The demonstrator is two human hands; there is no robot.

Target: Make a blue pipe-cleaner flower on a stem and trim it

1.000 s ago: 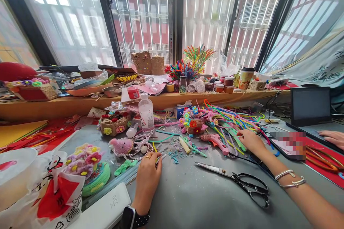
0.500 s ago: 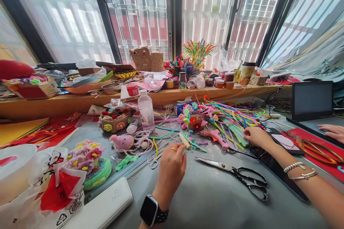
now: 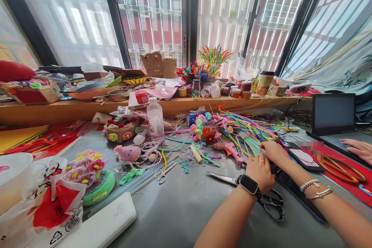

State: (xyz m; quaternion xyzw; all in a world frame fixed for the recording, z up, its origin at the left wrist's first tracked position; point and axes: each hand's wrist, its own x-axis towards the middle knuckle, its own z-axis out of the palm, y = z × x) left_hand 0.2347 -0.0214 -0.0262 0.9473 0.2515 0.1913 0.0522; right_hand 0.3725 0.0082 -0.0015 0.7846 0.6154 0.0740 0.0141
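My left hand [image 3: 259, 171], with a ring and a dark smartwatch, is right beside my right hand [image 3: 275, 153]. Its fingers are bent and close together at the edge of a pile of coloured pipe cleaners [image 3: 255, 126]. The fingers of my right hand are curled inward over the ends of the green ones; what either hand pinches, if anything, is hidden. Beneath my left wrist lie large black-handled scissors [image 3: 222, 177], their middle covered. A pink glue gun [image 3: 229, 151] is just left of the hands. A black phone-like slab [image 3: 302, 197] lies under my right forearm.
A flower-trimmed basket [image 3: 207, 133], small scissors [image 3: 162, 175], a pink crocheted piece [image 3: 128, 153] with beads and a bottle [image 3: 155, 119] stand left. A white power bank [image 3: 107, 217] lies in front. At right, another person's hand [image 3: 359, 149] rests on a laptop [image 3: 334, 116].
My left hand has moved right, from beside the small scissors across to my right hand, passing over the large scissors. My right hand has stayed near the pipe cleaners, and the view has shifted slightly.
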